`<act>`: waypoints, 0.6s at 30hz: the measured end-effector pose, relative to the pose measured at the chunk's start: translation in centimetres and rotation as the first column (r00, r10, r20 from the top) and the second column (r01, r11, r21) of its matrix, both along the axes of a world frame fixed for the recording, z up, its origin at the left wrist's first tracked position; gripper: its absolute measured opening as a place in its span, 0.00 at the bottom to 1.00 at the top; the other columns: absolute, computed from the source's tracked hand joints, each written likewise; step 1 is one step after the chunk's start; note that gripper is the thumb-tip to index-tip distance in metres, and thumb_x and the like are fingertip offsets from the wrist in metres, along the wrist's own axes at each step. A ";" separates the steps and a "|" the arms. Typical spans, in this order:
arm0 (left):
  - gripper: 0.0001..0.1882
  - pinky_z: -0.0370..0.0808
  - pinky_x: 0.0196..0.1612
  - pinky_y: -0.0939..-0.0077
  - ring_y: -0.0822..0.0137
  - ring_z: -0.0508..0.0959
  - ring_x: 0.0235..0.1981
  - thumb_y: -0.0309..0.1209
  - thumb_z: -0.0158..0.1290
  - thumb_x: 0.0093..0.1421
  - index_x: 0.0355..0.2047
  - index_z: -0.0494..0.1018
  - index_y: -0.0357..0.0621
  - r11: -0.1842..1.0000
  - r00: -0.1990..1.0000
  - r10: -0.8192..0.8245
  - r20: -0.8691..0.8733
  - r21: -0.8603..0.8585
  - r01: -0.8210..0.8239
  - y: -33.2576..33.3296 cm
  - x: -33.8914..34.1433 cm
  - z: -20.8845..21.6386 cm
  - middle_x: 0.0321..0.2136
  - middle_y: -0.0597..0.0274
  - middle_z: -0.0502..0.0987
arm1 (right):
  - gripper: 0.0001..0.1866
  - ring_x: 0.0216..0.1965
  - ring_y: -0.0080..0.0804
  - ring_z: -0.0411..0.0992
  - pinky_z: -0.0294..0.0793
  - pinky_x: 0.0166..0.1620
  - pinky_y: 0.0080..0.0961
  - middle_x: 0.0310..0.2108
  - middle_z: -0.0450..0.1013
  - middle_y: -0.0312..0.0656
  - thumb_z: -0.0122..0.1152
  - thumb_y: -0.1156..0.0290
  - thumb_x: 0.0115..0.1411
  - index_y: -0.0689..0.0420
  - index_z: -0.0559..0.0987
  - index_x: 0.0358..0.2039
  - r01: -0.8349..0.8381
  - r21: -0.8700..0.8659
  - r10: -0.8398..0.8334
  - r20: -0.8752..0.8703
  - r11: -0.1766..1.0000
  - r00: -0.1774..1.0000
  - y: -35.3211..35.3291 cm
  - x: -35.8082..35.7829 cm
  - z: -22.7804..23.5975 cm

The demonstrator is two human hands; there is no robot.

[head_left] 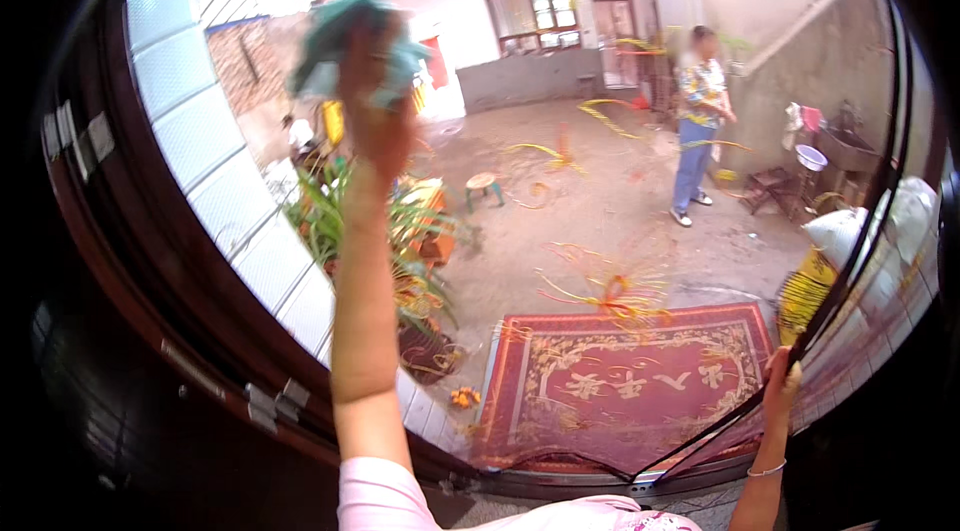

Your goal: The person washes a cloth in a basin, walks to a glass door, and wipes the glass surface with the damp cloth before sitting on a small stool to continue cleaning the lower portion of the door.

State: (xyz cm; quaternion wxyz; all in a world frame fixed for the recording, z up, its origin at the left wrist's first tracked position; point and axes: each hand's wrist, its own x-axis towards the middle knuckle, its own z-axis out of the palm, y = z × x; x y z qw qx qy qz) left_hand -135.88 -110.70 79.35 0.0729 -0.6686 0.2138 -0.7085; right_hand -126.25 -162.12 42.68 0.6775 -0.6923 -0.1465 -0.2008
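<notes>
My left arm, in a pale pink sleeve, reaches high on the left. My left hand (380,126), blurred by motion, holds a crumpled teal cloth (322,51) against or close to a clear glass pane; whether it touches is not plain. Yellow and red decorations (615,296) seem to lie on this pane. Low on the right, my right hand (780,383), with a bracelet at the wrist, is closed around the dark edge of the door frame (835,296). Its fingers are partly hidden.
Beyond the glass, a red patterned mat (640,371) lies on the courtyard floor. A potted plant (325,206) and a small stool (484,183) stand left of it. A person (700,121) stands farther back. Sacks (835,236) and a sink (848,149) are at right.
</notes>
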 end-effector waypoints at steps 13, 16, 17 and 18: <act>0.29 0.65 0.51 0.59 0.53 0.68 0.51 0.25 0.51 0.45 0.51 0.68 0.55 0.944 0.542 -0.309 -0.781 -0.183 0.274 -31.2 5.4 -33.7 0.50 0.60 0.69 | 0.18 0.16 0.19 0.59 0.58 0.20 0.26 0.13 0.59 0.33 0.50 0.59 0.62 0.59 0.66 0.21 0.000 -0.117 -0.006 -0.046 0.993 0.999 -0.5 -0.8 1.9; 0.18 0.69 0.45 0.68 0.56 0.73 0.42 0.24 0.48 0.51 0.44 0.70 0.49 0.808 0.240 -0.585 -0.775 -0.581 0.094 -32.3 5.4 -41.1 0.43 0.59 0.73 | 0.14 0.23 0.40 0.68 0.67 0.27 0.29 0.22 0.68 0.44 0.55 0.61 0.58 0.59 0.69 0.34 0.126 -0.262 -0.112 0.071 0.957 0.991 -1.7 -1.9 4.2; 0.15 0.70 0.44 0.70 0.60 0.74 0.40 0.24 0.46 0.53 0.43 0.70 0.46 0.515 0.024 -0.845 -0.534 -0.825 -0.234 -33.2 5.1 -41.5 0.40 0.60 0.73 | 0.15 0.27 0.39 0.69 0.68 0.30 0.30 0.27 0.67 0.45 0.57 0.63 0.57 0.60 0.68 0.38 0.174 -0.272 -0.151 0.103 0.947 0.983 -2.3 -2.5 3.3; 0.12 0.70 0.42 0.71 0.65 0.74 0.38 0.25 0.45 0.56 0.42 0.69 0.44 0.151 -0.018 -0.984 -0.176 -0.781 -0.606 -32.9 4.7 -42.0 0.38 0.62 0.73 | 0.18 0.30 0.37 0.69 0.69 0.32 0.28 0.31 0.67 0.45 0.58 0.63 0.56 0.59 0.67 0.41 0.224 -0.332 -0.184 0.149 0.916 0.972 -2.2 -4.0 3.1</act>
